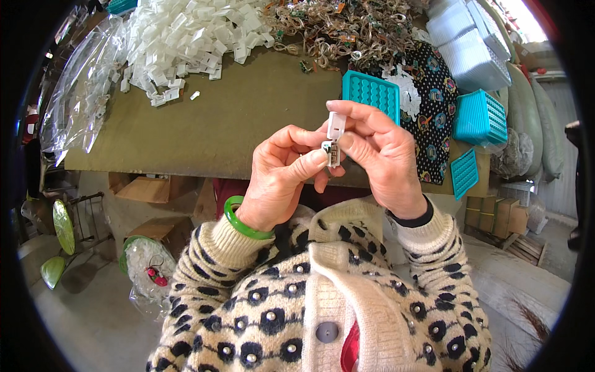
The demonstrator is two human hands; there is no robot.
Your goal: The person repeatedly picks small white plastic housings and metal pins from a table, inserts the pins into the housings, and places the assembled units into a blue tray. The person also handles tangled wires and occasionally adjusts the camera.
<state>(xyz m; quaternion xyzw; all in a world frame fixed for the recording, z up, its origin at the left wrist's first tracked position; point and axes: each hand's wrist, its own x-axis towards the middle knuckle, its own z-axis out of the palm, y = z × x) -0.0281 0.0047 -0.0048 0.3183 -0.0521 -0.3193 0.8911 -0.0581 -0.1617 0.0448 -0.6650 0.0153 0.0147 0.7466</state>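
Note:
Between my hands, over the front edge of the table, is a small white plastic case (335,127) with its lid swung up. Dark and metallic parts show inside its lower half. My left hand (282,164) pinches the lower half between thumb and fingers. With thumb and fingertips, my right hand (381,152) grips the lid side. Just behind my right hand lies a teal tray (370,90) with rows of round hollows, partly covered by my fingers.
White plastic pieces (192,37) heap at the back left, beside clear plastic sheeting (87,87). Coiled wires (347,31) pile at the back. On the right are stacked teal trays (480,118), stacked white trays (468,49) and a patterned black cloth (434,149). Cardboard boxes (145,189) sit below the table.

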